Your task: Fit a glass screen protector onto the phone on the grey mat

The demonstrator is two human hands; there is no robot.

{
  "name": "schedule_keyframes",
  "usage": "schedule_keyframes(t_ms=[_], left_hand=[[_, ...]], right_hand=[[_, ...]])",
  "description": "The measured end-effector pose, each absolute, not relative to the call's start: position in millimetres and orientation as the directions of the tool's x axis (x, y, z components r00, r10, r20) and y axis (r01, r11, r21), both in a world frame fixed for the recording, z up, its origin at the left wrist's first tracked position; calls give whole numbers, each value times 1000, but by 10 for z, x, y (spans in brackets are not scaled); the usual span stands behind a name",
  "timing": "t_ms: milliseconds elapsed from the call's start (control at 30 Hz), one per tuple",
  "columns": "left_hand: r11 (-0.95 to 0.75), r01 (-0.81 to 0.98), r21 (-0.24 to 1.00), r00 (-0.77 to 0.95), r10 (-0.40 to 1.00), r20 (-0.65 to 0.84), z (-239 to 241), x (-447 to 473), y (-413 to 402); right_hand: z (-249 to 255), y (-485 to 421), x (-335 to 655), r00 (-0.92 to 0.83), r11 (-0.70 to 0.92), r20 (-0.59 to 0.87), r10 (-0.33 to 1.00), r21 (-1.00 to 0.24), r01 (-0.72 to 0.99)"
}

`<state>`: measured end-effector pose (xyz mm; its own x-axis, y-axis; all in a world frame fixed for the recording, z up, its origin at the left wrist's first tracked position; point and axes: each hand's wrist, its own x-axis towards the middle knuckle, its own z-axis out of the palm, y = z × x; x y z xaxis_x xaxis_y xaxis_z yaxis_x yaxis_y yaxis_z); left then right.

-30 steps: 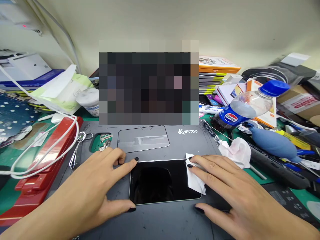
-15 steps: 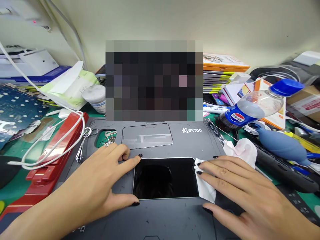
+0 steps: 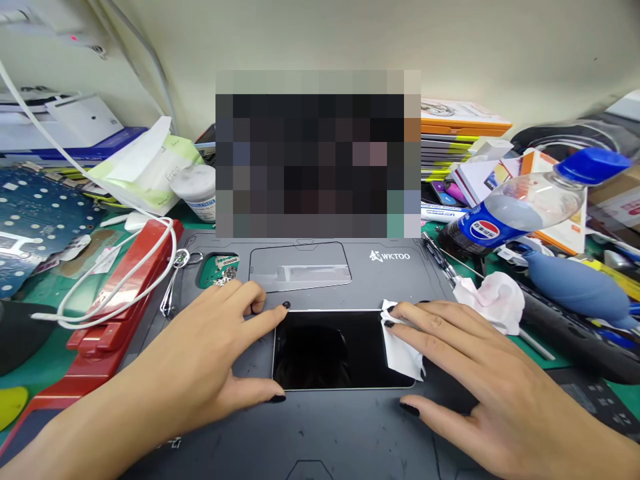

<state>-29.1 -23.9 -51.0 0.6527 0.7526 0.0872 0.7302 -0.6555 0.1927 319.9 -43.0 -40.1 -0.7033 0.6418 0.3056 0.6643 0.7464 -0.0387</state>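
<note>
On the grey mat [image 3: 330, 433] up front, the black-screened phone [image 3: 330, 363] lies flat, left hand [image 3: 205, 347] spread to grip it between thumb and index, probably so it won't slide. The right hand's [image 3: 480, 353] splayed, thumb apart, fingertips pinning white tissue [image 3: 403, 357] to the right end; farther back there's maybe a clear panel [image 3: 300, 273], hard to tell.

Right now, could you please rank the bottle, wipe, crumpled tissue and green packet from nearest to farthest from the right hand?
1. Wipe: touched by the right hand.
2. Crumpled tissue: just beyond the hand.
3. Bottle: farther back, right.
4. Green packet: back left.
</note>
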Motion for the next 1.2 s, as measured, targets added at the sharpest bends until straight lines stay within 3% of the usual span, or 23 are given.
schedule_keyframes(t_ms=[233,600,933,1200], left_hand=[[-662,723,198,657,748,99,-505,-280,-215],[-700,690,186,691,713,123,-386,-240,-171],[-688,701,186,679,724,121,-430,-252,-189],[-679,708,195,675,732,99,-417,-258,-175]], right_hand=[[-370,-462,3208,-708,753,337,620,-4,658],[-321,-517,3087,-726,788,322,607,-126,603],[-433,-455,3157,-737,774,261,624,-75,629],[-426,-444,3147,-725,766,292,624,-41,642]])
